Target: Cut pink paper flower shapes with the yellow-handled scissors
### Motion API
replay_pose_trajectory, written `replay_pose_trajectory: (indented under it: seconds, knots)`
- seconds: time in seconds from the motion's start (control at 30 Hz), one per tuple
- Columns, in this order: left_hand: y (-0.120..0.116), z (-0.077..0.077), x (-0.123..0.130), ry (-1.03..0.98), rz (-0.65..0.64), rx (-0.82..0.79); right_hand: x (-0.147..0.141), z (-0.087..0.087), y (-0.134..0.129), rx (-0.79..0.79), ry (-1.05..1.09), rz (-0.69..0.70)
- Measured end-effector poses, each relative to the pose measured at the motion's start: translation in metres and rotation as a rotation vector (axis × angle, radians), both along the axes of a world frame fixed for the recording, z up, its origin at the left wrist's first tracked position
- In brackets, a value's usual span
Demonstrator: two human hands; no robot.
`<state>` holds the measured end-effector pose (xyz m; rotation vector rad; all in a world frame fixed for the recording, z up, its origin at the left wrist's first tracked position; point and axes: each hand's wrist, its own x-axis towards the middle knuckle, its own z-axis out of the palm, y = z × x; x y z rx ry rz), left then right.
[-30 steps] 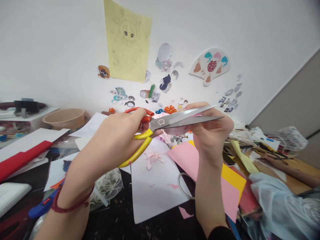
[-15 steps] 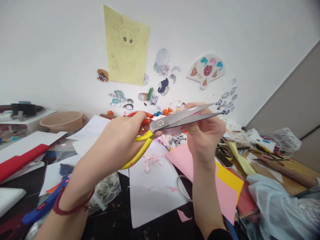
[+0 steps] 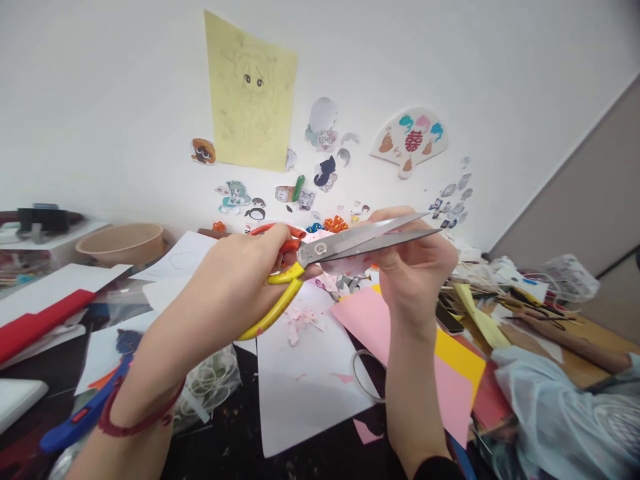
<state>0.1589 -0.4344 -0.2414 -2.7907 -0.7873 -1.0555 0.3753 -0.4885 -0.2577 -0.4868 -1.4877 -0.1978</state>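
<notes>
My left hand (image 3: 235,273) grips a pair of scissors (image 3: 320,249) with one red and one yellow handle, held level above the table. The long blades are slightly parted and point to the right. Behind them is my right hand (image 3: 415,260), its fingers pinched together on a small piece of pinkish paper (image 3: 345,265). Most of that paper is hidden by the blades, and its shape cannot be made out. Below lies a white sheet (image 3: 310,373) with a pile of pink paper clippings (image 3: 300,322) on it.
Pink paper (image 3: 370,310) over yellow paper (image 3: 453,350) lies under my right forearm. A blue utility knife (image 3: 83,417) and a bag of rings (image 3: 215,383) sit at left. Another person's sleeve (image 3: 545,407) is at right. Behind, stickers and a yellow drawing (image 3: 253,100) hang on the wall.
The scissor blades have closed a little, their tips nearer each other. My right hand has shifted slightly to the right. Both hands keep their hold.
</notes>
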Motion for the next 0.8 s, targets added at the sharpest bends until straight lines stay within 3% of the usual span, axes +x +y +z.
replay_pose_trajectory:
  seconds: [0.33,0.8]
  knots:
    - [-0.0025,0.0002,0.0028,-0.025,-0.034,-0.042,-0.0003,0.0035,-0.0074,-0.029,-0.006,-0.021]
    - [-0.0039,0.0004,0.0016,-0.017,0.022,0.03,0.001,0.0056,-0.0104,0.01,-0.049,0.018]
